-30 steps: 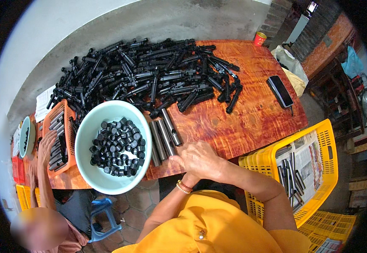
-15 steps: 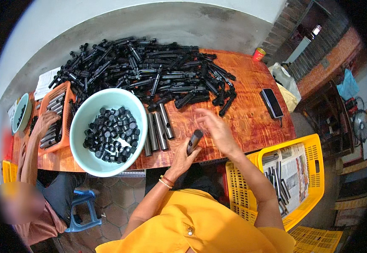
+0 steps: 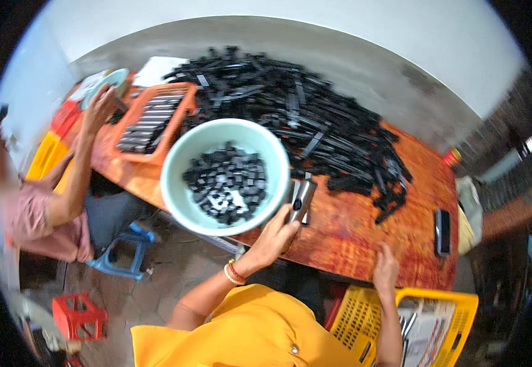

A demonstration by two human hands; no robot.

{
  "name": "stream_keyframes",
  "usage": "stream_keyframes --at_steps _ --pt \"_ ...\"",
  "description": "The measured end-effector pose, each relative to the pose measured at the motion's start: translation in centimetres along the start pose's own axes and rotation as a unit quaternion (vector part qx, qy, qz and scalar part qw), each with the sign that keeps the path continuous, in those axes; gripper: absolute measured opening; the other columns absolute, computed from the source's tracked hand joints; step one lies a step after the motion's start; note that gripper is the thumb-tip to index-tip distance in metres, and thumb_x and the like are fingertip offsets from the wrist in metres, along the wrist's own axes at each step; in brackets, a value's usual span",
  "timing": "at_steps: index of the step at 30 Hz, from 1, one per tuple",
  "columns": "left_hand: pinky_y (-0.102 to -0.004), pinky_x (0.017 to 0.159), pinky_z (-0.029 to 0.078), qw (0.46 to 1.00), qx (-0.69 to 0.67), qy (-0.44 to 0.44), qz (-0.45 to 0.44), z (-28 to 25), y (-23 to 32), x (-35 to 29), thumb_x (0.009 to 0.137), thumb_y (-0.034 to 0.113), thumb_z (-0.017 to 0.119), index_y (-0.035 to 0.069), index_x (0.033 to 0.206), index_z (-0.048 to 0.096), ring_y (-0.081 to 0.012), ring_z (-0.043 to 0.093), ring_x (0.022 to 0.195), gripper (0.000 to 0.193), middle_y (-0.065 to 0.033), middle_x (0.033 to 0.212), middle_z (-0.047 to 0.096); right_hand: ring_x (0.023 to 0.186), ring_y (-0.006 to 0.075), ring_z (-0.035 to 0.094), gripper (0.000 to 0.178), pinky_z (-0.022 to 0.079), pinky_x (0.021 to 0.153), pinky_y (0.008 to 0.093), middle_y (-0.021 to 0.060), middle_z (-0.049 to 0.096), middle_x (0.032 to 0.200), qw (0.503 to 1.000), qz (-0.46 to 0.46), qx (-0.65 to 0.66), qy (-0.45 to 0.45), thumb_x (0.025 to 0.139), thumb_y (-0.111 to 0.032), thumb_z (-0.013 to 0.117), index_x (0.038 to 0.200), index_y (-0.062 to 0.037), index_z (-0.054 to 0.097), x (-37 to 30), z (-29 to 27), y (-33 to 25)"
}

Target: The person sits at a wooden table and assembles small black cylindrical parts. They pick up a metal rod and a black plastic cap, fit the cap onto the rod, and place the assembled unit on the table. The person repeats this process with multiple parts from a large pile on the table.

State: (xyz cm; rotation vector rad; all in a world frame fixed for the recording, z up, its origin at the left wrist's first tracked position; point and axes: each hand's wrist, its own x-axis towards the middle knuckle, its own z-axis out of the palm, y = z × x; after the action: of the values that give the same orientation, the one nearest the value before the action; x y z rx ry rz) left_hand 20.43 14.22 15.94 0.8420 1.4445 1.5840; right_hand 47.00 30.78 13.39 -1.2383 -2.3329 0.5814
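Note:
My left hand (image 3: 272,241) is closed around a dark grey metal tube (image 3: 304,200) with a hole in its side, held upright just right of the light blue basin (image 3: 174,208). Small black caps (image 3: 226,183) lie loose in that basin. Behind the held tube are other metal tubes, mostly covered by it. My right hand (image 3: 387,268) is over the table's front edge, near the yellow crate. Its fingers are loosely bent, slightly blurred, and nothing shows in them.
A big heap of black parts (image 3: 290,104) covers the back of the wooden table (image 3: 345,244). An orange basket (image 3: 156,160) of tubes stands at left, beside a co-worker's raised hand (image 3: 101,105). At right are a phone (image 3: 442,232) and the yellow crate (image 3: 466,312) with tubes on newspaper.
The whole view has swung, shifting the table rightward. My left hand and its tube have come closer to the basin; my right hand has drawn back toward the crate. The co-worker's hand left the orange basket.

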Motion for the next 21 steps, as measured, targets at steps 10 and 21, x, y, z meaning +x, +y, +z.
stream_keyframes --at_steps 10,21 --pt "-0.0214 0.053 0.042 0.936 0.082 0.331 0.093 -23.5 7.0 1.6 0.091 0.033 0.049 0.004 0.098 0.05 -0.0082 0.055 0.063 0.03 -0.0077 0.083 0.066 0.072 0.0297 0.054 0.036 0.043 0.068 0.0415 0.0156 0.054 0.077 0.996 0.039 0.014 -0.081 0.083 -0.009 0.058 0.117 -0.001 0.052 1.1 -0.2 -0.6" --pt "-0.0258 0.032 0.034 0.857 0.157 0.489 -0.043 -36.8 6.7 10.6 0.076 0.021 0.067 0.001 0.072 0.051 -0.0137 0.049 0.039 0.026 -0.0077 0.057 0.053 0.095 0.0404 0.057 0.032 0.047 0.08 0.0445 0.0227 0.059 0.106 0.99 -0.08 -0.085 -0.076 0.082 -0.009 0.058 0.113 -0.0003 0.055 0.9 1.4 0.8"
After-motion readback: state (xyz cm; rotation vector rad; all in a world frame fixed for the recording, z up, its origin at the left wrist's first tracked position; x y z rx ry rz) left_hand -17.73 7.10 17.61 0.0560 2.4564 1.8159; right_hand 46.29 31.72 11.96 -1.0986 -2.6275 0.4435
